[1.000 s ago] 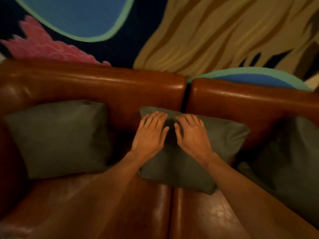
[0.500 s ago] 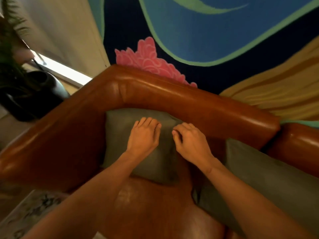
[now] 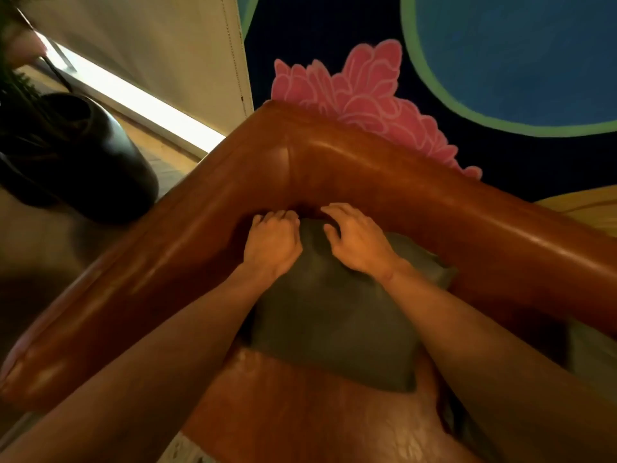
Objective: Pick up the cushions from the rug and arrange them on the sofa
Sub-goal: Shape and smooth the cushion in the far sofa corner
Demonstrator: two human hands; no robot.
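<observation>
A grey-green cushion leans in the corner of the brown leather sofa, where armrest and backrest meet. Both my hands are on its upper end. My left hand has its fingers curled over the cushion's top edge, against the leather. My right hand lies on the cushion with fingers apart, their tips at the top edge. A second grey-green cushion shows at the right edge, mostly hidden by my right forearm.
A dark round plant pot stands on the floor beyond the armrest at the left. A pale curtain and a painted mural wall rise behind the sofa. A sliver of patterned rug shows at the bottom.
My view and both hands moved left, from the middle cushion to the corner one. That cushion now sits deeper in the corner, and my left fingers have curled over its top edge.
</observation>
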